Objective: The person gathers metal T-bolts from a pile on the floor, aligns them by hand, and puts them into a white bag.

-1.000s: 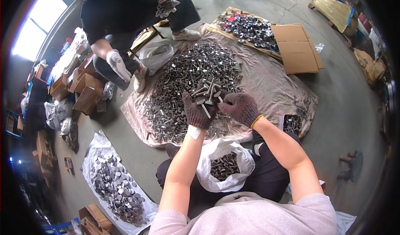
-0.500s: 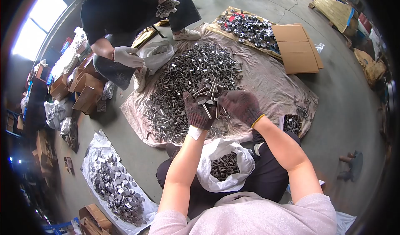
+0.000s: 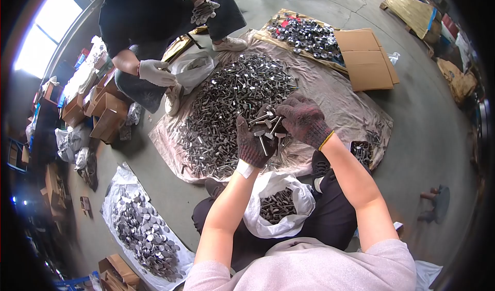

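Observation:
My left hand (image 3: pixel 252 151), in a dark knitted glove, is turned palm up and holds several metal T-head bolts (image 3: pixel 263 142) lying crosswise in it. My right hand (image 3: pixel 306 122), gloved alike, is just to its right, fingers bent and pinched at one of these bolts. Both hands are above a large pile of similar bolts (image 3: pixel 227 100) spread on a pinkish cloth (image 3: pixel 345 115). Between my legs an open white plastic bag (image 3: pixel 251 208) holds more dark bolts (image 3: pixel 277 206).
Across the pile sits a person in white gloves (image 3: pixel 154 72) beside another white bag (image 3: pixel 193 70). Round metal discs (image 3: pixel 144 229) lie on a sheet at left. Shiny metal parts (image 3: pixel 309 37) and flattened cardboard (image 3: pixel 366 59) are at the back. A small container of bolts (image 3: pixel 361 152) stands at right.
My right hand has risen slightly and turned, its fingers now bent over the bolts. My left hand has shifted a little right, and the bolts in it lie differently.

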`<state>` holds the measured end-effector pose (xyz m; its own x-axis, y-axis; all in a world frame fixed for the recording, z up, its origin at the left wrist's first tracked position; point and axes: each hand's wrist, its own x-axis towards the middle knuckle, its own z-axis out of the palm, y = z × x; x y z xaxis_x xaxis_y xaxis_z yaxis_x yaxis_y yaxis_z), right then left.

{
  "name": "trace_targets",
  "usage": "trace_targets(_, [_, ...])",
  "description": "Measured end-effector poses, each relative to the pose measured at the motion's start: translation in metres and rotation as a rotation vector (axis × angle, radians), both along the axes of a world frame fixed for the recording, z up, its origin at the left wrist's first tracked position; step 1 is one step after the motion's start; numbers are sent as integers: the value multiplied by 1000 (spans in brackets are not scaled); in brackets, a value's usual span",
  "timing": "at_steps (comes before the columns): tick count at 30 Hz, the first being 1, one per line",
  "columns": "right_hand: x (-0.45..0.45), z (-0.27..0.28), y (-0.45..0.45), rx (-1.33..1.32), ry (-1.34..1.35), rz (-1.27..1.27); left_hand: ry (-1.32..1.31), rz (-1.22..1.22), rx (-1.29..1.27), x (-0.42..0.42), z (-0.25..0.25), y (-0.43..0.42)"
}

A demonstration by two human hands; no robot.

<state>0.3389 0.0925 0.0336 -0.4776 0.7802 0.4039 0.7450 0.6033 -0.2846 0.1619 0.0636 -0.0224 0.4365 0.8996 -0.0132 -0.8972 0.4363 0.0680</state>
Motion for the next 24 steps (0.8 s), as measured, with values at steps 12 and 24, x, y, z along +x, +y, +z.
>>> trace_targets(12, [-2, -1, -5, 102, 88, 23, -55, 57, 26, -5, -7, 5])
trace_targets(24, [-26, 1, -27, -304, 332, -36, -85, 102, -46, -16, -19, 10])
